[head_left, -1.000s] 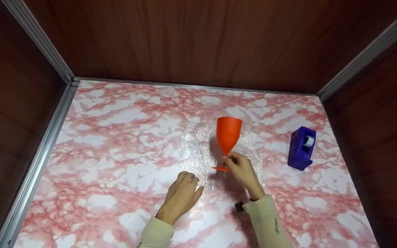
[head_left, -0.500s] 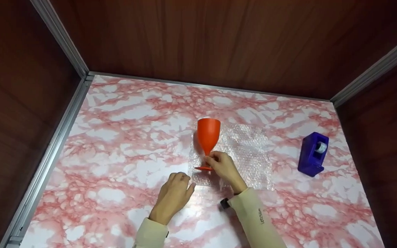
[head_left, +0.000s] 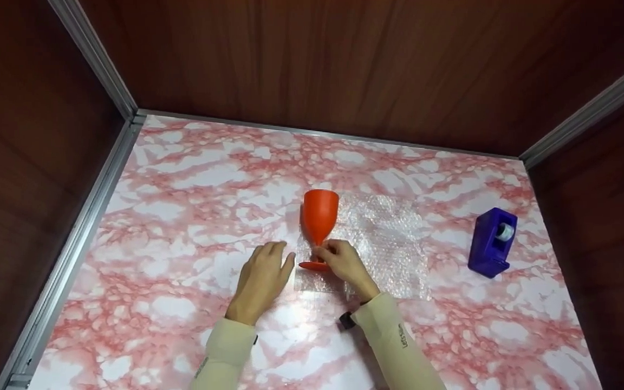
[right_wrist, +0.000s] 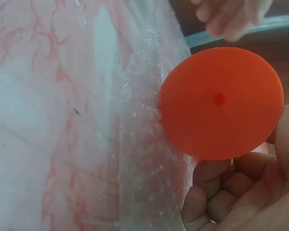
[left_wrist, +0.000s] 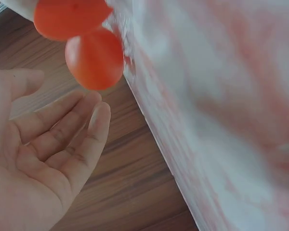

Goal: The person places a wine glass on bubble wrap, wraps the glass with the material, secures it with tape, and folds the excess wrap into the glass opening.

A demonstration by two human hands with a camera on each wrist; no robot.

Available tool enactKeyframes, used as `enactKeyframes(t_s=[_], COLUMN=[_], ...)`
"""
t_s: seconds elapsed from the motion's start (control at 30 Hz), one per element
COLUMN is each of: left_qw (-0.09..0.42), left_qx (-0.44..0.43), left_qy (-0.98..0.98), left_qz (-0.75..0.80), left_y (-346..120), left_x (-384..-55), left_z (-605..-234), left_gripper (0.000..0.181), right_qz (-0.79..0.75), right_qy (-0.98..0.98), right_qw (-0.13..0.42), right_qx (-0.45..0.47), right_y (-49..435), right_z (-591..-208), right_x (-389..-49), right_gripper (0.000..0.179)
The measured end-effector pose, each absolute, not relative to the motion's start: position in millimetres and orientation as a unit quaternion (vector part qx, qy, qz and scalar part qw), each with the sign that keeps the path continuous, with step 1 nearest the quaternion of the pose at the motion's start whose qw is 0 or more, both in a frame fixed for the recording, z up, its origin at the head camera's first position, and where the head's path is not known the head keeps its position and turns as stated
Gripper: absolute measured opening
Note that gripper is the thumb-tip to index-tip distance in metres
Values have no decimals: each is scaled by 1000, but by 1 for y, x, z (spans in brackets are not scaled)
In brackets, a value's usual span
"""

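Observation:
An orange goblet (head_left: 320,212) lies over the left part of a clear bubble wrap sheet (head_left: 385,244), its bowl toward the back. My right hand (head_left: 344,265) pinches its stem near the base. In the right wrist view the round base (right_wrist: 221,103) faces the camera and hides most of the stem, with curled fingers (right_wrist: 253,166) behind it. Just left of the goblet is my left hand (head_left: 262,279), fingers loosely extended and holding nothing. The left wrist view shows that palm (left_wrist: 29,178) open, its fingertips close to the orange bowl (left_wrist: 94,57).
A purple tape dispenser (head_left: 491,242) with a roll of tape stands on the right of the marbled pink and white table (head_left: 182,216). Dark wood panels (head_left: 317,65) with metal edge rails (head_left: 101,65) enclose the back and both sides.
My right hand has carried the goblet leftward from the middle of the bubble wrap to its left edge. My left hand has moved forward beside it, and its fingers have straightened.

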State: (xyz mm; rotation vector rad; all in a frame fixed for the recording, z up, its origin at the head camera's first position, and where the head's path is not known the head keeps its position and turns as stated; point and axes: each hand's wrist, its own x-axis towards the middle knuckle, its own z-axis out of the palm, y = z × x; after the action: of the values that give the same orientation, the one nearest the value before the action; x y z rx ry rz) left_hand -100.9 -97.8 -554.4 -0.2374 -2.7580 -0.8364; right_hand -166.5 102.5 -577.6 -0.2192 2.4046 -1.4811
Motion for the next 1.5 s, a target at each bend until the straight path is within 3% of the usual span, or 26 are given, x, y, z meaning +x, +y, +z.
enactKeyframes(t_s=[0.43,0.67,0.87,1.03,1.17,1.3,1.37,1.5], left_qw=[-94,-104,-106,-91,-87,-95,-97,-94], left_qx=[-12,65,115,110,104,109,110,110], left_qy=[-888,-825,-768,-747,-741,-745,-750,-755], left_qz=[-451,-552,-621,-650,-658,-651,-645,-639], left_y=[-80,-73,-70,-67,-66,-65,-65,-63], left_x=[-187,-200,-204,-208,-210,-209,-209,-209], left_z=[-560,-568,-574,-576,-575,-575,-574,-576], left_gripper=[76,75,86,64,54,56,57,59], right_qz=[-516,-513,-514,-514,-500,-455,-431,-387], right_qy=[840,840,839,841,859,889,898,902], right_qw=[156,162,163,156,97,-5,-48,-111], right_qx=[-62,-72,-72,-67,-51,-56,-81,-154], right_y=[105,100,104,105,105,105,105,107], right_z=[-578,-579,-581,-581,-580,-581,-581,-584], right_x=[-165,-168,-167,-169,-168,-166,-166,-167], right_gripper=[22,22,24,22,24,77,94,92])
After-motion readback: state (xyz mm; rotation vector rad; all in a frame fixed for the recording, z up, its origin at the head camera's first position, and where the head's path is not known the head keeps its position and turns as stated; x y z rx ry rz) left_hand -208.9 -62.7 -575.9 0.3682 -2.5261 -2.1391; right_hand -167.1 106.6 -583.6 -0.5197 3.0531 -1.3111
